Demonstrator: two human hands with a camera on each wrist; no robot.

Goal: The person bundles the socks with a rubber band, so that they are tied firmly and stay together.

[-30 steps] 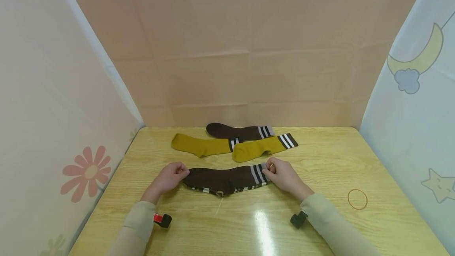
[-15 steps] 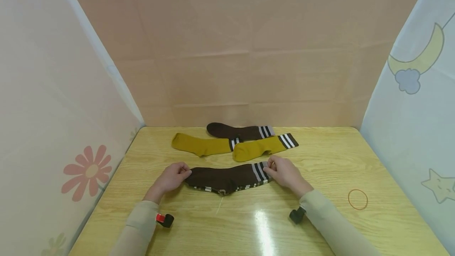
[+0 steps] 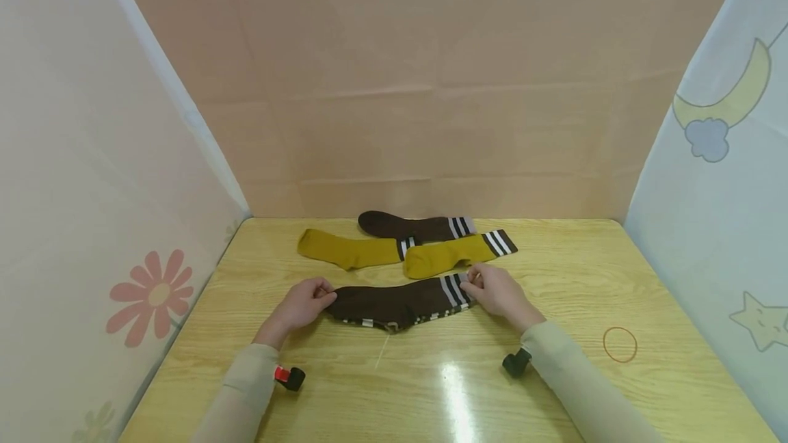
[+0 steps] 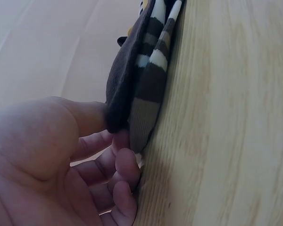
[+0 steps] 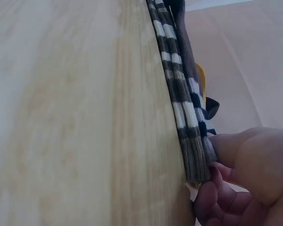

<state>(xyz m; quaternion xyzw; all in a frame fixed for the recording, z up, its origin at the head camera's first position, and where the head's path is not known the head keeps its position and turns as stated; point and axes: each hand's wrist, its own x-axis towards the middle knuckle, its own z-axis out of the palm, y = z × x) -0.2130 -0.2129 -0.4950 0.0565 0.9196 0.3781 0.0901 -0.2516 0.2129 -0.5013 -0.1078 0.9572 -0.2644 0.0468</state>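
Note:
In the head view, a dark brown sock (image 3: 375, 303) with a grey-and-black striped cuff lies crosswise, with multicolour striped socks (image 3: 437, 315) showing beneath its near edge. My left hand (image 3: 303, 304) pinches the toe end. My right hand (image 3: 497, 292) pinches the cuff end. Seen from the left wrist, the thumb lies on the brown sock (image 4: 125, 82) and curled fingers reach under the striped layer (image 4: 151, 80). From the right wrist, two striped layers (image 5: 179, 101) sit against the brown cuff, whose end is between thumb and fingers.
Behind lie two mustard socks (image 3: 351, 251) with striped cuffs, one's toe overlapping the other's cuff, and another brown sock (image 3: 406, 226) near the table's back edge. A thin orange-red rubber band (image 3: 620, 344) rests at the right. Cloth walls (image 3: 431, 122) enclose the wooden table (image 3: 345, 395).
Both hands have shifted the brown sock and the striped layers slightly away from me and to the right. The other socks and the rubber band stay in place.

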